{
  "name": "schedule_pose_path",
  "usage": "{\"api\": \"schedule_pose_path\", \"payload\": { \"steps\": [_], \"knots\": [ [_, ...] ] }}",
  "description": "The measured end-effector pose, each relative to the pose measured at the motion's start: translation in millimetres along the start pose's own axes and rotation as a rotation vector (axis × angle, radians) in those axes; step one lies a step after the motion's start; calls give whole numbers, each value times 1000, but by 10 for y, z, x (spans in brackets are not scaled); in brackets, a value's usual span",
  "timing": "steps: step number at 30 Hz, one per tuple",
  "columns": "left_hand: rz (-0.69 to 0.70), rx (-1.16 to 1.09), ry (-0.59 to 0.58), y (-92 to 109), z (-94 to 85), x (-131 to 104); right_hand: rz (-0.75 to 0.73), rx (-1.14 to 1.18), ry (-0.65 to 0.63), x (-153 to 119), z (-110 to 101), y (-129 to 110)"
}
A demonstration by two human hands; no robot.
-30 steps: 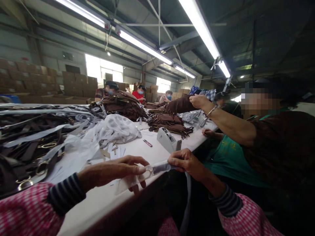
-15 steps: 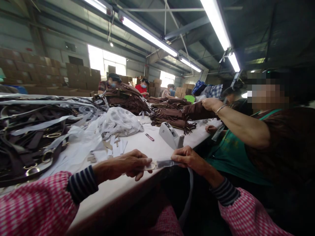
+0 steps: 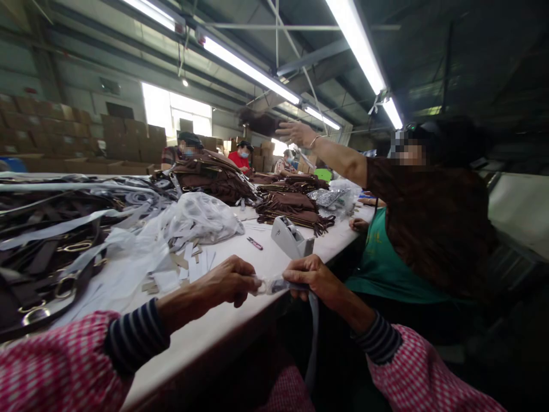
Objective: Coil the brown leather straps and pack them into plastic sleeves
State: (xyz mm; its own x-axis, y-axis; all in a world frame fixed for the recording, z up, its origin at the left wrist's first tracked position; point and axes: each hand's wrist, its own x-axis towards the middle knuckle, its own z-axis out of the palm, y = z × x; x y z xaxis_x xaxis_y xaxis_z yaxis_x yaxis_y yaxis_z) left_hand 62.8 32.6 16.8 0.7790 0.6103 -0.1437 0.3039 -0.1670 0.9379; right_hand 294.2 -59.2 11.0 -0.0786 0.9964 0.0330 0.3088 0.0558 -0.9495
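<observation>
Between my hands, over the table's near edge, stretches a strap in clear plastic wrap [image 3: 277, 285]. My left hand [image 3: 229, 281] pinches the wrap's left end, its fingers closed. Closed round the strap's right part is my right hand [image 3: 309, 276]; a pale length [image 3: 313, 337] hangs below it. Metal fittings inside the wrap are too blurred to make out. Just beyond my right hand stands a white tape dispenser [image 3: 291, 239]. Small pink-handled snips [image 3: 254, 243] lie to its left.
Dark straps with gold rings [image 3: 64, 274] and crumpled plastic [image 3: 201, 217] cover the table's left. Brown bundles [image 3: 291, 209] lie farther back. At right, a person in a green apron [image 3: 373, 257] reaches an arm across.
My left hand has closed on the wrap's end. The person at right has raised and stretched an arm with a brown item leftward. The view has shifted slightly.
</observation>
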Motion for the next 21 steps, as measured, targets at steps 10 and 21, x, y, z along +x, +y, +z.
{"api": "schedule_pose_path", "payload": {
  "steps": [10,21],
  "knots": [
    [81,-158,21,-78,26,-53,-77,-30,10,54,173,-58],
    [44,85,-77,-141,-420,-319,-175,-137,13,-78,-75,-161]
  ]
}}
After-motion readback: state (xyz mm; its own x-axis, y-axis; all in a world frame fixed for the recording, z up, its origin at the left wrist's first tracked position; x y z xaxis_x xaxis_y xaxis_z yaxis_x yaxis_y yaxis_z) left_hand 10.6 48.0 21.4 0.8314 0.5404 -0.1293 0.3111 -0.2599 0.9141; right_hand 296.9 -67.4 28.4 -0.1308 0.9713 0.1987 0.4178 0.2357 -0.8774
